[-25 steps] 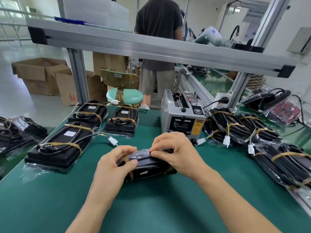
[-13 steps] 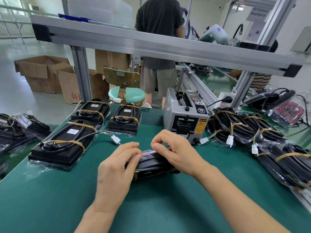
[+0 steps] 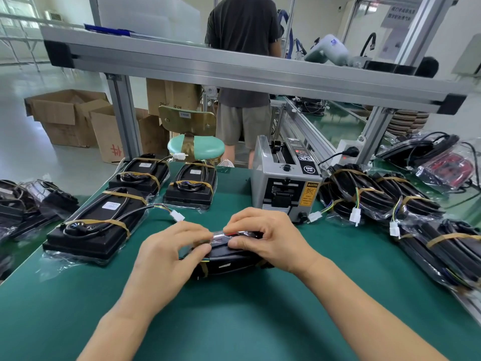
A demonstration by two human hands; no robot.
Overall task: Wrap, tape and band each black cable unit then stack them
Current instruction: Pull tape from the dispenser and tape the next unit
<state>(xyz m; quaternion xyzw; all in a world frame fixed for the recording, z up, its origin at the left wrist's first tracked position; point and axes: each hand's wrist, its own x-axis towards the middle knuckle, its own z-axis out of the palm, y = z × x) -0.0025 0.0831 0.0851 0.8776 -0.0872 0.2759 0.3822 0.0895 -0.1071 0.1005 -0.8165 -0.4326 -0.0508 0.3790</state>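
Head view: on the green worktop [image 3: 234, 321] 1 grey tape dispenser [image 3: 285, 187] stands at the back. Left of it lie 3 banded black cable units: 1 near [image 3: 96, 225], 2 farther back [image 3: 141, 175] [image 3: 192, 187]; right of it is a heap of bagged units [image 3: 377, 196], too overlapped to count. In front of the dispenser, 1 black cable unit [image 3: 229, 259] rests on the worktop between both forearms, which reach forward and converge. The left hand [image 3: 166, 259] and right hand [image 3: 268, 238] have fingers curled, pinching the clear wrap [image 3: 221, 237] on the unit's top. Behind the dispenser stands 1 person [image 3: 242, 74].
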